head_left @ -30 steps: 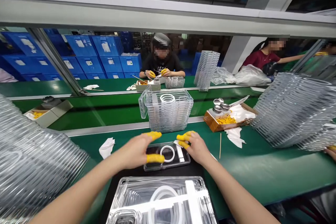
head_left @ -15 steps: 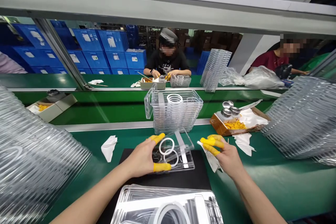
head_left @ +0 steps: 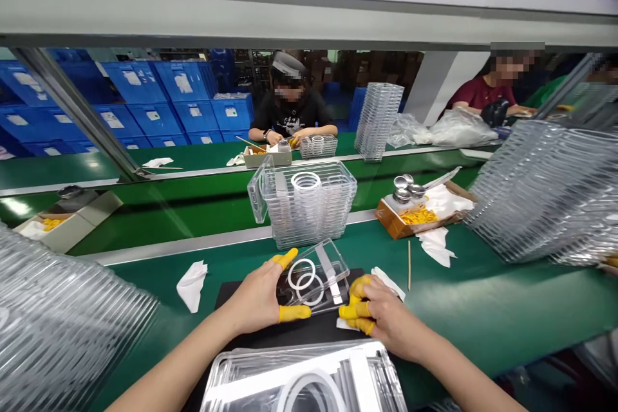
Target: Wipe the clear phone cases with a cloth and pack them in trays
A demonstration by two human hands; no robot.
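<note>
While splayed, left hand (head_left: 255, 295) on case (head_left: 324, 265)

No words, numbers or brands could be read. White labels (head_left: 131, 78) on the blue plastic crates (head_left: 149, 91) were too small and blurred to read, as was the print on a black T-shirt (head_left: 291, 123).

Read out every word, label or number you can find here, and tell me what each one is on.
White labels on the blue crates: too small to read.
Print on the black T-shirt opposite: too blurred to read.
Clear plastic case at the left hand: no writing shows.
</note>
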